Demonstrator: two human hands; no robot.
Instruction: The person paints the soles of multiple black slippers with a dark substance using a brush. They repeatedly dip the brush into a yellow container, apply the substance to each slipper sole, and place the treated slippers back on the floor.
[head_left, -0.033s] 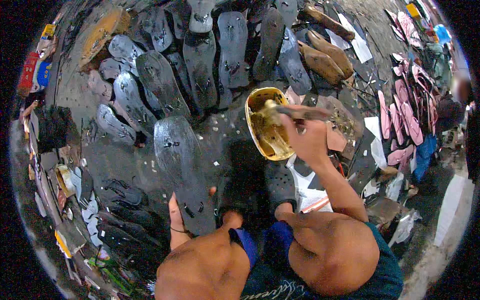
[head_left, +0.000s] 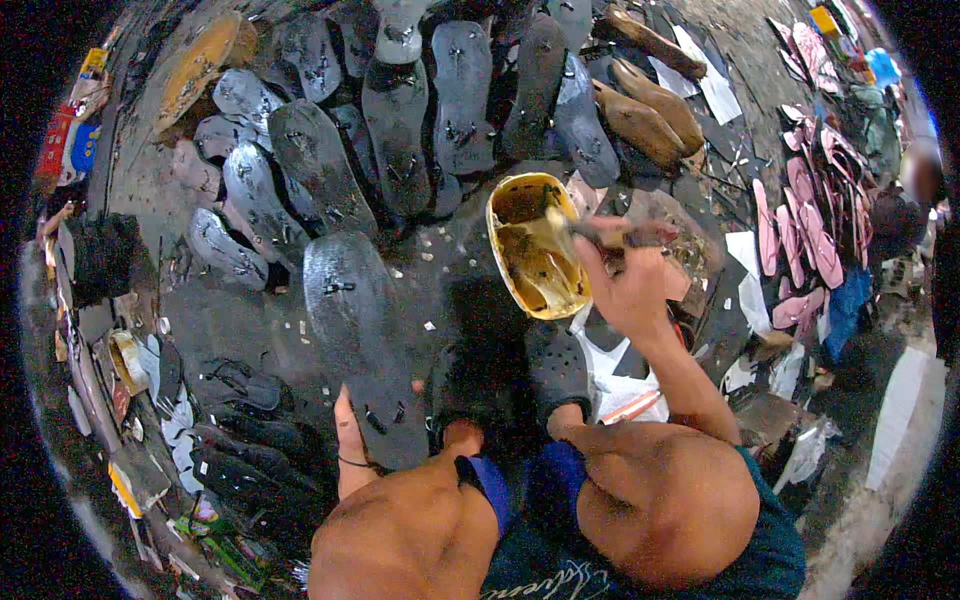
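Note:
My right hand (head_left: 625, 285) grips a brush (head_left: 590, 232) whose tip dips into a yellow container (head_left: 535, 245) of brownish glue on the ground. My left hand (head_left: 350, 440) holds the near end of a large dark sandal sole (head_left: 350, 320) that lies flat on the ground in front of my left knee. The sole is to the left of the container and apart from it. My bare knees fill the lower edge of the view.
Several dark soles (head_left: 400, 100) lie spread across the far ground. Brown shoe pieces (head_left: 640, 120) sit at the back right, pink soles (head_left: 800, 220) at the right. Black sandals (head_left: 240, 440) are stacked at the left. My foot wears a black clog (head_left: 555, 365).

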